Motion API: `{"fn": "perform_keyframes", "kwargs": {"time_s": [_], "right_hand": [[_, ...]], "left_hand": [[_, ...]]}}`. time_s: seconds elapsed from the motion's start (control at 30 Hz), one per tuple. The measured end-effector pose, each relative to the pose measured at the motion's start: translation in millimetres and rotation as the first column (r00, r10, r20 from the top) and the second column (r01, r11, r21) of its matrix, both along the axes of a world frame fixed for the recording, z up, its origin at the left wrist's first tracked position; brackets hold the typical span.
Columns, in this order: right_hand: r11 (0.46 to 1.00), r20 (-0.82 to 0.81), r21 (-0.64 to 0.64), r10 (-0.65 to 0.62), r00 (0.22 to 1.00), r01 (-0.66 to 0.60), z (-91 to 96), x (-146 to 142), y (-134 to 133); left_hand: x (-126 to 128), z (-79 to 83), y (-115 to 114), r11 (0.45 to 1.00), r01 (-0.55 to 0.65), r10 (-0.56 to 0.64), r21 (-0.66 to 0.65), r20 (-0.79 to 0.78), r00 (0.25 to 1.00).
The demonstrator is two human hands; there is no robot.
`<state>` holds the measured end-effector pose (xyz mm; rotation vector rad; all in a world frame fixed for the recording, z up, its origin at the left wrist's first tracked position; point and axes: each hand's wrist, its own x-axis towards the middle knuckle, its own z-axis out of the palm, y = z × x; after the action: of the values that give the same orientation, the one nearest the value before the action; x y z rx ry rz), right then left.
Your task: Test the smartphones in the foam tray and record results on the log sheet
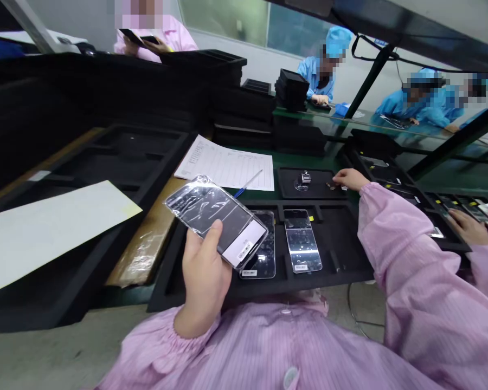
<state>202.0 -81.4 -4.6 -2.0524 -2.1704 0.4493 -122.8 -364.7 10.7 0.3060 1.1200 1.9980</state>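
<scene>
Head view: left hand (pixel 205 268) grips clear plastic sleeve (pixel 213 219) with a dark phone-sized panel inside, fingers closed around its lower edge, sleeve tilted and held above the black foam tray (pixel 333 271). Right hand (pixel 352 180) is loose, not holding anything, fingertips just beside a tiny brown part (pixel 330 186) on a black mat (pixel 309 184), near a small metal fitting (pixel 305 177) on a clear round base. Foam tray holds two glass phone screens side by side (pixel 262 246) (pixel 302 241), sleeve partly over the left one. Paper form (pixel 223 163) and blue pen (pixel 248 183) lie behind it on green counter (pixel 309 160). Stacked black trays (pixel 291 89) stand further back. Far right, a co-worker's hand (pixel 467 227) sits over a tray of phones (pixel 469 208)
</scene>
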Motion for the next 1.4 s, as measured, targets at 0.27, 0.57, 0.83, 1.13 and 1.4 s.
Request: {"fn": "perform_keyframes", "kwargs": {"time_s": [0.27, 0.57, 0.83, 1.13, 1.4], "right_hand": [[0.989, 0.075, 0.094, 0.104, 0.992, -0.111, -28.5, 20.3, -4.0], [0.99, -0.02, 0.127, 0.065, 0.998, -0.062, -23.4, 21.4, -18.1], [0.987, -0.29, 0.136, -0.047, 0.956, 0.09, 2.9, 4.7, -36.1], [0.975, -0.889, -0.075, 0.029, 0.456, -0.208, 52.6, -91.3, -185.5], [0.93, -0.984, -0.171, -0.176, 0.015, -0.324, 35.1, -154.9, -299.3]], "left_hand": [[4.0, -5.8, 1.2, 0.996, 0.071, -0.071, -0.05, 0.003, 0.997], [5.6, -8.5, 1.5, 0.993, 0.113, -0.113, -0.025, 0.009, 0.994], [5.8, -7.0, -0.2, 0.989, 0.145, -0.144, -0.038, 0.016, 0.989], [8.4, 18.0, 14.8, 0.972, 0.212, -0.169, -0.107, 0.316, 0.934], [27.3, 28.8, 10.4, 0.954, 0.3, -0.256, -0.018, 0.473, 0.843]]}}
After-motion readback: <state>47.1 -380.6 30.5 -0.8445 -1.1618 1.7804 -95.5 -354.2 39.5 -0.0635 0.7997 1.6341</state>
